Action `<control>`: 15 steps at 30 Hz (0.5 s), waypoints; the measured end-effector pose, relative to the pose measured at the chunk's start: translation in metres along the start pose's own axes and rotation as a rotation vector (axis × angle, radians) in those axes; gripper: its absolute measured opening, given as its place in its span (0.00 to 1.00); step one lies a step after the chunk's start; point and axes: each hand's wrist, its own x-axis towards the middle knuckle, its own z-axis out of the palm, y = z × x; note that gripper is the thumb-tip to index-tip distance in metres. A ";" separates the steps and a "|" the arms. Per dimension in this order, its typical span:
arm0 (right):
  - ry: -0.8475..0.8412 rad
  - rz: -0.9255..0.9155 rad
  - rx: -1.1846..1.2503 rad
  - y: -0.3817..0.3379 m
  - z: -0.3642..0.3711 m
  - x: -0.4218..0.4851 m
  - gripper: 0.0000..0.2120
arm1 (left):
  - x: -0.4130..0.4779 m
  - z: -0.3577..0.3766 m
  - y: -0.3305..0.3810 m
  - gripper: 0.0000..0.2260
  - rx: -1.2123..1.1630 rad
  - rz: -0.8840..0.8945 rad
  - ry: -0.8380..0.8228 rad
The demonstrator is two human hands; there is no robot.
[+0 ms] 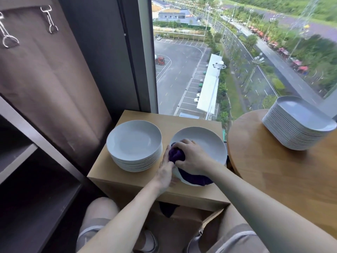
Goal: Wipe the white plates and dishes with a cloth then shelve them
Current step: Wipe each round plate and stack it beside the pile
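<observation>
One shallow round white plate (204,141) lay on its own on a boxy pale-wood cabinet (127,181), glossy and smooth. One purple cloth (176,154) was in it: nubby, bunched into a wad at the plate's nine o'clock and trailing flat over the rim at six. The right hand (193,159) gripped that wad, fingers curled over it, and pressed it into the plate. The left hand (166,170) sat at the rim near eight o'clock, fingers fairly straight against the edge; whether the thumb hooked under could not be told.

At nine o'clock of the plate, just beside it, stood one stack of round plates (134,143) — about ten of the same shallow white kind, rims neatly nested. At two o'clock, well apart on a round table (273,172) of plank-grained wood, stood a second stack of dishes (299,125) — squarish with rounded corners, well over a dozen, rims too close to count exactly.

Toward ten o'clock in view hung a brown matte curtain (45,88) with two metal clips (49,21) near its top. A dark shelving unit (27,161) filled eight o'clock. A tall window (200,52) rose at twelve.
</observation>
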 end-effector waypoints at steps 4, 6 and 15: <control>0.052 -0.028 -0.071 0.004 0.004 0.019 0.27 | 0.003 -0.001 -0.003 0.34 0.050 0.050 0.008; 0.069 -0.037 -0.140 0.011 0.007 0.025 0.29 | 0.004 -0.002 -0.007 0.36 0.105 0.113 0.011; 0.166 0.102 -0.510 0.038 -0.010 0.049 0.23 | 0.004 0.001 -0.016 0.41 0.088 0.137 0.019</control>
